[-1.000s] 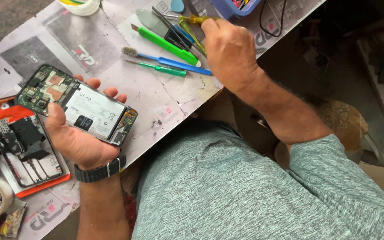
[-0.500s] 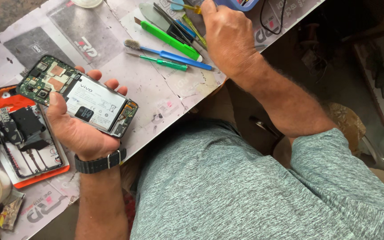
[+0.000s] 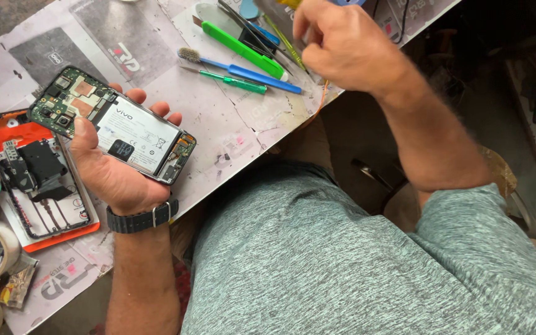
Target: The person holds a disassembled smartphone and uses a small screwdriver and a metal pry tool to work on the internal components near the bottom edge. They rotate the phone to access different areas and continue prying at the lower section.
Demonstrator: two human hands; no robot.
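The left hand (image 3: 110, 177) is cradling an opened phone (image 3: 113, 127), long axis slanting down-right, while the right hand (image 3: 342, 43), fingers curled, is hovering over tools (image 3: 243, 53) well apart.

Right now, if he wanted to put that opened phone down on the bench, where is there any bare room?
The best bare patch of the stained work mat lies between the opened phone with its white battery in the left hand and the blue-handled brush. Crowded: the tool cluster under the right hand, and the orange phone case with black frame.
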